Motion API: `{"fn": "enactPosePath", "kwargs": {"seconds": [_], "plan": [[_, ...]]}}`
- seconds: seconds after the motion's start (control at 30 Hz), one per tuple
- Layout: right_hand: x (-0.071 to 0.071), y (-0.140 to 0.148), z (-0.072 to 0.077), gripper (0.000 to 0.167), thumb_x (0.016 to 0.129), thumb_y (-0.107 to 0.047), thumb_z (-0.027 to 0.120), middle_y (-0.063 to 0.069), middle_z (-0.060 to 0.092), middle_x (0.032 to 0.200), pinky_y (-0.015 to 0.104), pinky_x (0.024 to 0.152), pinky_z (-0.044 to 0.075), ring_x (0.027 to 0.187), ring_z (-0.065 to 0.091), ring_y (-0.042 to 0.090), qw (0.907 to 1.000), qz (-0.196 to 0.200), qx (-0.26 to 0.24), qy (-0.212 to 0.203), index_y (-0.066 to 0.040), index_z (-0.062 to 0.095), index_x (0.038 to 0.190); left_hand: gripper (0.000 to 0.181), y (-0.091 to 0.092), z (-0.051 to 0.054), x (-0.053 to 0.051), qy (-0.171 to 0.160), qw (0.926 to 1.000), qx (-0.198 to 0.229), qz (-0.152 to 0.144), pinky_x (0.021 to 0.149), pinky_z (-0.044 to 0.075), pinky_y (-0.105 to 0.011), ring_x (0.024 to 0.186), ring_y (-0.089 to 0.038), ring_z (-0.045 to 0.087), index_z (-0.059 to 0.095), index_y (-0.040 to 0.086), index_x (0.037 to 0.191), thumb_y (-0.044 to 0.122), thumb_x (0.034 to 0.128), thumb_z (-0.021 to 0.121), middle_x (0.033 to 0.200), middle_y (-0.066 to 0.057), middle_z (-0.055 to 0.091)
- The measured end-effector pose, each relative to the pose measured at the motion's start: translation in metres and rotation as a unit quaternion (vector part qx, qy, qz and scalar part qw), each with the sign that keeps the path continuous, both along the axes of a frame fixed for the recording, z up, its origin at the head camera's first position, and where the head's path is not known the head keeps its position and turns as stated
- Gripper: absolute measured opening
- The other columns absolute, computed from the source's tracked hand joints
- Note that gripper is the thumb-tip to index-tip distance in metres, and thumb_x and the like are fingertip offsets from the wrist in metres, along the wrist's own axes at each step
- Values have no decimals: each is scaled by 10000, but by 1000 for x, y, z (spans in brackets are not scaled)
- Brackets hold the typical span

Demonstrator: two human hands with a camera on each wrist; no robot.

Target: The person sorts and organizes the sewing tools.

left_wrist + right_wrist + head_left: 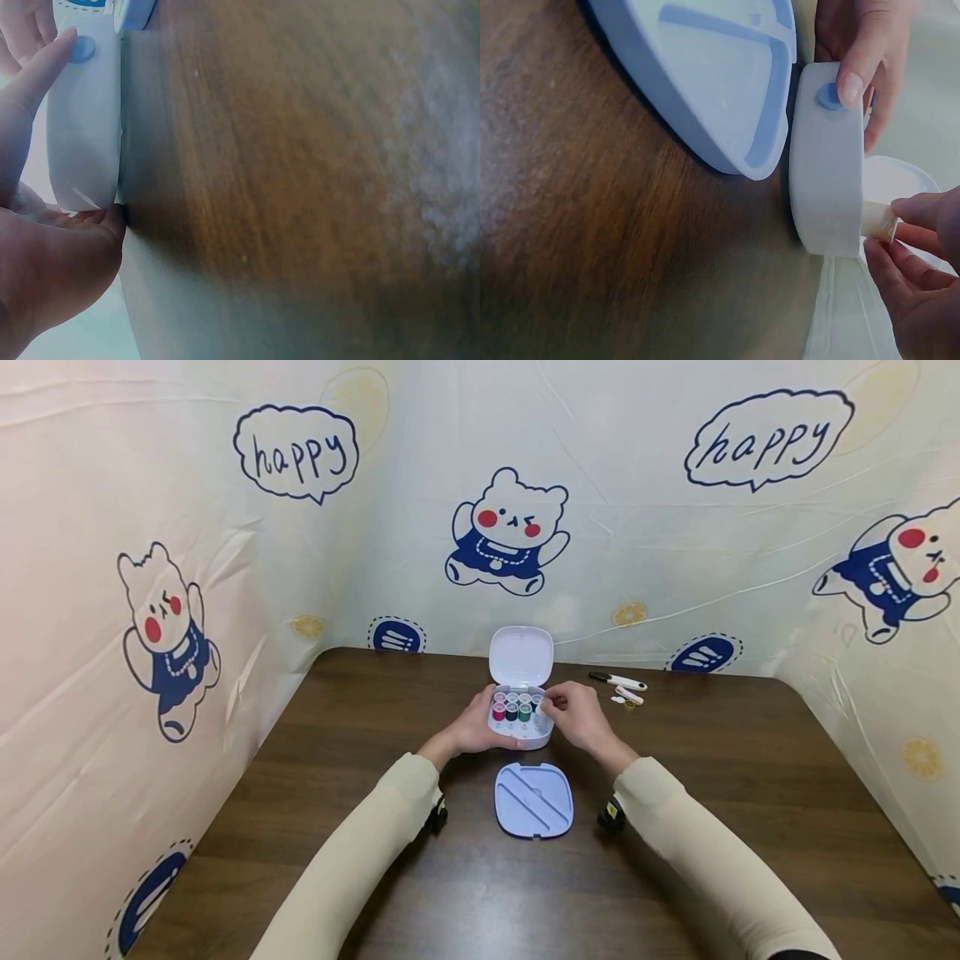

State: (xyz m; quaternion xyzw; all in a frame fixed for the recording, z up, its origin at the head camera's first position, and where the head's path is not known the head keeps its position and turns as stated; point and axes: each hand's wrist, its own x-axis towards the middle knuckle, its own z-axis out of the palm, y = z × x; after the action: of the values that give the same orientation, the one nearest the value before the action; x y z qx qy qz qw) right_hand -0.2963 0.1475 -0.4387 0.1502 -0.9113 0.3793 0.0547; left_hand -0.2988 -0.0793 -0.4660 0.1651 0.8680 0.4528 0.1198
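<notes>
Sleeves (360, 852) apart, tray (525, 822) between, right hand (583, 718) at box (536, 743) edge

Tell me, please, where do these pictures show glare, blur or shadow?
Head view: fairly sharp, with soft glare on the near part of the table; left wrist view: the white box looks hazy, the wood grain blurred, pale glare at right; right wrist view: dark shadow along the blue tray, pale glare at left.
</notes>
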Motion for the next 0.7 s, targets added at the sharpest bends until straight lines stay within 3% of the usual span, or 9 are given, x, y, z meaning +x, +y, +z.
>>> {"fn": "enactPosePath", "kwargs": {"seconds": [0.7], "plan": [[-2,-12,4,224,945,-51,691,154,676,1045,439,875,556,980,653,291,9930,295,1121,211,45,748,1138,1125,1,-3,-1,54,9999,113,-41,1131,360,-487,1305,-292,432,216,77,1564,316,734,935,1468,-166,384]]}}
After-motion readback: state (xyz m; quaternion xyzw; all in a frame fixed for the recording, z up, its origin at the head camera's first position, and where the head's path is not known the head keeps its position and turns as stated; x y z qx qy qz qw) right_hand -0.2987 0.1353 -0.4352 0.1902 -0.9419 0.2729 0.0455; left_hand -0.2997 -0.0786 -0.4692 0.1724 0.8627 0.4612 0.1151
